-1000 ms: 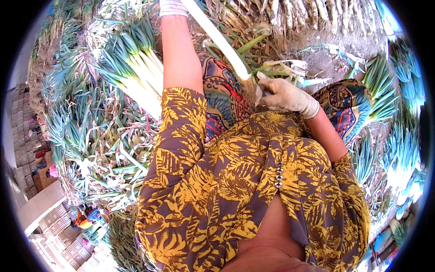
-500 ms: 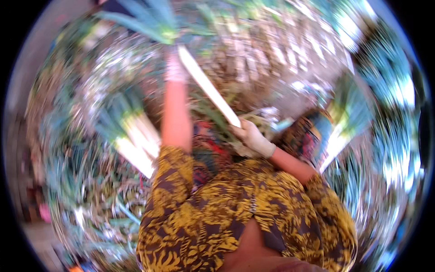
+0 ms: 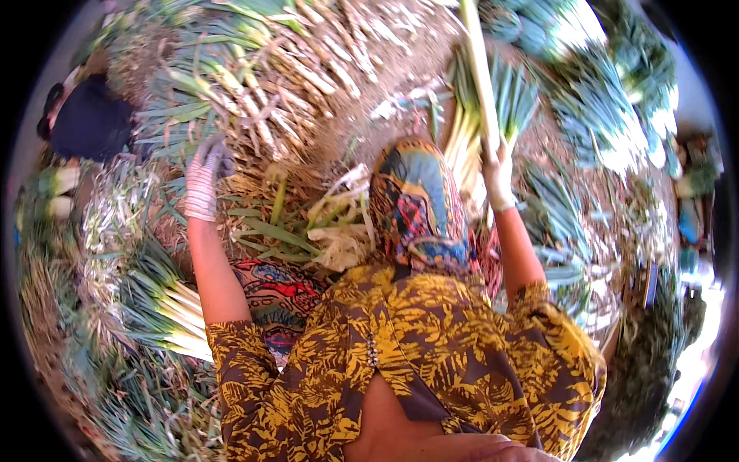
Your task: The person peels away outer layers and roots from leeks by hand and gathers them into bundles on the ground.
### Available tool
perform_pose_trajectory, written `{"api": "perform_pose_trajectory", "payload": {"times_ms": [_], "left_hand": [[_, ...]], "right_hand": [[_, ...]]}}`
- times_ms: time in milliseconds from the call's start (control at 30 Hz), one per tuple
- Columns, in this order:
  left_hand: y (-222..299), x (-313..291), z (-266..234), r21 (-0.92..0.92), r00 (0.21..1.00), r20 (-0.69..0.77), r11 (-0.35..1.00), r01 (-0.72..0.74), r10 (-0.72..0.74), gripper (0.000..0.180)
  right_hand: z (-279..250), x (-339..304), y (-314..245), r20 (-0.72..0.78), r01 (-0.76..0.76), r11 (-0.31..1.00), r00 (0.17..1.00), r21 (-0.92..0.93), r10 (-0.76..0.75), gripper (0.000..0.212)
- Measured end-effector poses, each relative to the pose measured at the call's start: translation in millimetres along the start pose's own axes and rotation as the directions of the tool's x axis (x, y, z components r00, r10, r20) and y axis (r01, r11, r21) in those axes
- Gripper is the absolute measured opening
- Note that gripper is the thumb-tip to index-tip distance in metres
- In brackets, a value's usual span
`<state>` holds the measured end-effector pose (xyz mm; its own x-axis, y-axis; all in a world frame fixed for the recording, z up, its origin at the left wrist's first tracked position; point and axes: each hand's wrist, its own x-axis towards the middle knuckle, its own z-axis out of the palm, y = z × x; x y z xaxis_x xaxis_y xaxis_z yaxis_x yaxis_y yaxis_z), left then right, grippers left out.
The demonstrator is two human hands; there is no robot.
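Note:
My right hand (image 3: 499, 179), in a pale glove, is closed around the lower end of a long leek (image 3: 480, 77). The leek's shaft rises from my fist past the top edge, so its leaves are out of view. Just beyond that fist, cleaned leeks (image 3: 463, 138) with white shafts and green leaves lie by my right knee. My left hand (image 3: 208, 173), gloved in grey and white, reaches forward on the left with its fingers stretched out. It is at the near edge of a pile of untrimmed leeks (image 3: 300, 73) and appears to hold nothing.
Cleaned leeks (image 3: 173, 308) lie beside my left thigh. Stripped leaves (image 3: 339, 223) are heaped between my knees. Large bundles of leeks (image 3: 589, 100) stand at the far right. A dark blue object (image 3: 92, 119) sits at the far left. Loose leaves cover much of the ground.
My left hand has let go of the leek's leafy end and moved left to the untrimmed pile. My right hand has carried the leek to the right. The view has turned.

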<state>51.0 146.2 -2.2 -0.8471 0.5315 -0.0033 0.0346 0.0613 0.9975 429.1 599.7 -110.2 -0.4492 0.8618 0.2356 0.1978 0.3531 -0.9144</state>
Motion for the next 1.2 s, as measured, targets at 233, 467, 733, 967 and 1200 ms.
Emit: {"api": "perform_pose_trajectory", "payload": {"times_ms": [233,467,733,967,1200], "left_hand": [[32.6,-16.0,7.3,-0.061,0.996,-0.084,0.998,-0.002,-0.003,0.028],[28.7,-10.5,4.1,-0.013,1.000,-0.027,1.000,-0.016,0.015,0.029],[26.3,-11.8,7.2,0.499,0.997,0.031,0.866,0.044,-0.068,0.038],[21.7,11.9,4.4,0.599,0.988,0.035,0.794,0.101,-0.151,0.040],[12.2,19.7,2.1,0.570,0.984,0.041,0.813,0.119,-0.174,0.046]], "right_hand": [[-79.5,-38.5,299.5,0.431,-0.248,0.868,0.789,-0.430,0.438,0.030],[-80.7,38.9,296.6,0.505,0.439,0.249,0.753,-0.863,0.422,0.041],[202.4,237.3,-2.5,0.501,0.481,0.590,0.853,-0.648,-0.146,0.053],[354.8,371.3,-129.7,0.233,0.388,0.559,0.915,-0.732,-0.330,0.066],[432.2,460.2,-137.1,0.494,0.495,0.513,0.856,-0.701,-0.150,0.050]]}}
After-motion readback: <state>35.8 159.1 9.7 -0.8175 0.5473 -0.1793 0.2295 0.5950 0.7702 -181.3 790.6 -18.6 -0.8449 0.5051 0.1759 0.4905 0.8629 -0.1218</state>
